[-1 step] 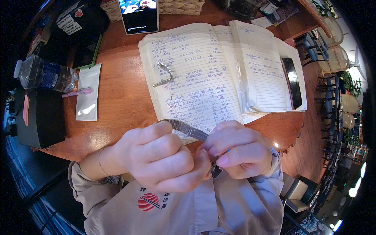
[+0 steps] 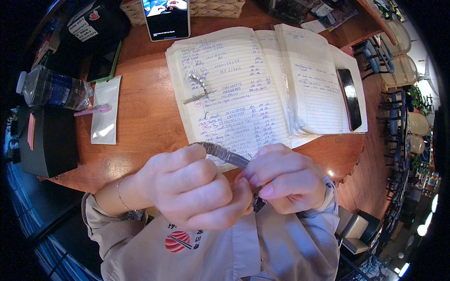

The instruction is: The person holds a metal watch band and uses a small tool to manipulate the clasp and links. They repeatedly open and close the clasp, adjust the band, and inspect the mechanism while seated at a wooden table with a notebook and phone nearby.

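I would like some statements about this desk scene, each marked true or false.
1. Both hands, left hand and right hand, hold the silver metal watch band. True.
2. The open lined notebook is blank. False: its pages carry handwriting.
3. A black phone lies on the notebook's right page. True.
4. The clear plastic water bottle stands upright. False: it lies on its side.
5. Small metal pieces rest on the left page. True.

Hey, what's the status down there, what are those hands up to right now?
Left hand and right hand both closed on a metal watch band, held above the table edge. Open notebook just beyond, loose metal links on its page. Nothing blocking.
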Tool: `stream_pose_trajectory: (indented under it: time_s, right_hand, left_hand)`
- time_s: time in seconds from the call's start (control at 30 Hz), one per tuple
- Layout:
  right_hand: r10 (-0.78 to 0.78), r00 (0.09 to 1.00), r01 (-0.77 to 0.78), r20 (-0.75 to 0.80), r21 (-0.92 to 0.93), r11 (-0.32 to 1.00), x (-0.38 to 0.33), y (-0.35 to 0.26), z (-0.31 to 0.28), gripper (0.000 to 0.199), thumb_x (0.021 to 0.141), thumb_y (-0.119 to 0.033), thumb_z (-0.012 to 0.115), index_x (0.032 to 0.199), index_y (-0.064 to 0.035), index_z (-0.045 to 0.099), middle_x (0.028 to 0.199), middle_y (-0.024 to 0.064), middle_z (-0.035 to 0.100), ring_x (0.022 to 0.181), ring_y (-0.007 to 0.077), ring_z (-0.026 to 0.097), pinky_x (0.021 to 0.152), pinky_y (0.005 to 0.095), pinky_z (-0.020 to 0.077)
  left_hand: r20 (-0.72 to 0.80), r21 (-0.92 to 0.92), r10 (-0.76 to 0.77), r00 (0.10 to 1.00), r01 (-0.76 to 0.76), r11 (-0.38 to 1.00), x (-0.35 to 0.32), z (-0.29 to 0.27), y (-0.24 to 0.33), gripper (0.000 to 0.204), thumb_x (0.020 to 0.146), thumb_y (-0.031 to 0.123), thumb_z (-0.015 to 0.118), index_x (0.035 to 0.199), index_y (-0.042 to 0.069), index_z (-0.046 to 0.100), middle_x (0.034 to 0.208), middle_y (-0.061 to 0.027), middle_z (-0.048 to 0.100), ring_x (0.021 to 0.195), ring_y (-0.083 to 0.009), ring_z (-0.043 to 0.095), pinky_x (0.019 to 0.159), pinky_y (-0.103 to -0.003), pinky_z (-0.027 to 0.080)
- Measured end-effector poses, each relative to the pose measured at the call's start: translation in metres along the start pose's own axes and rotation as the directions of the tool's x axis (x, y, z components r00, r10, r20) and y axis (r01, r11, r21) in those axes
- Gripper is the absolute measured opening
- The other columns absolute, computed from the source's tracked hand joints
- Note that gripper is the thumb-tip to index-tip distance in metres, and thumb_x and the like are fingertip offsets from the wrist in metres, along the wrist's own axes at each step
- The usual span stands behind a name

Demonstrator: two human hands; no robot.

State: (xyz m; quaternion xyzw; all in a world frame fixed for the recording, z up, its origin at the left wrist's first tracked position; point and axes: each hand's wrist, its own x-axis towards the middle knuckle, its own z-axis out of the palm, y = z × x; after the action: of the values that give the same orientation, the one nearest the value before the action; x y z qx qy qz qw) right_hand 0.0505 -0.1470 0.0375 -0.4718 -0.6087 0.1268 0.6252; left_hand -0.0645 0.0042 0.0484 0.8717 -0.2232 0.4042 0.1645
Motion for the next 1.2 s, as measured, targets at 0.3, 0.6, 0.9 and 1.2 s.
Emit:
stream_pose_trajectory:
  time_s: [0.3, 0.6, 0.9, 1.2]
  right_hand:
    - [0.013, 1.000, -0.013, -0.002, -0.003, 1.000, 0.001, 0.000, 0.001, 0.020, 0.073, -0.006, 0.064, 0.090, -0.0024, 0.055, 0.081, 0.0108, 0.058, 0.067, 0.0235, 0.057, 0.061, 0.0310, 0.0470]
    - [0.025, 1.000, -0.025, -0.007, -0.027, 0.999, -0.001, 0.001, 0.001, 0.021, 0.072, -0.004, 0.064, 0.090, -0.0022, 0.055, 0.082, 0.0115, 0.058, 0.068, 0.0238, 0.057, 0.063, 0.0315, 0.0475]
    - [-0.063, 0.997, 0.068, 0.052, -0.114, 0.991, 0.001, 0.000, -0.003, 0.022, 0.069, -0.005, 0.063, 0.090, -0.0033, 0.056, 0.085, 0.0123, 0.059, 0.072, 0.0231, 0.059, 0.065, 0.0335, 0.0484]
    - [-0.156, 0.987, 0.150, -0.030, -0.145, 0.978, 0.000, 0.004, 0.006, 0.025, 0.066, -0.005, 0.065, 0.089, -0.0055, 0.057, 0.086, 0.0124, 0.058, 0.071, 0.0220, 0.060, 0.061, 0.0316, 0.0478]
  left_hand:
    - [-0.009, -0.021, -0.036, 0.999, 0.036, 0.999, 0.000, 0.001, -0.001, 0.012, 0.069, 0.017, 0.061, 0.076, 0.010, 0.054, 0.065, 0.0033, 0.036, 0.058, -0.0092, 0.038, 0.050, -0.021, 0.034]
    - [-0.025, -0.049, -0.062, 0.998, 0.061, 0.997, 0.000, 0.002, -0.001, 0.015, 0.066, 0.017, 0.062, 0.076, 0.009, 0.055, 0.067, 0.0030, 0.037, 0.058, -0.0096, 0.039, 0.050, -0.021, 0.035]
    - [-0.013, -0.045, -0.020, 1.000, 0.020, 0.999, -0.001, 0.001, 0.000, 0.009, 0.067, 0.009, 0.059, 0.074, 0.012, 0.053, 0.066, 0.0032, 0.035, 0.058, -0.0103, 0.039, 0.052, -0.022, 0.036]
    - [0.009, -0.025, 0.028, 1.000, -0.027, 0.999, -0.005, -0.001, 0.000, 0.011, 0.065, 0.011, 0.056, 0.076, 0.013, 0.054, 0.067, 0.0018, 0.034, 0.063, -0.0118, 0.038, 0.055, -0.024, 0.037]
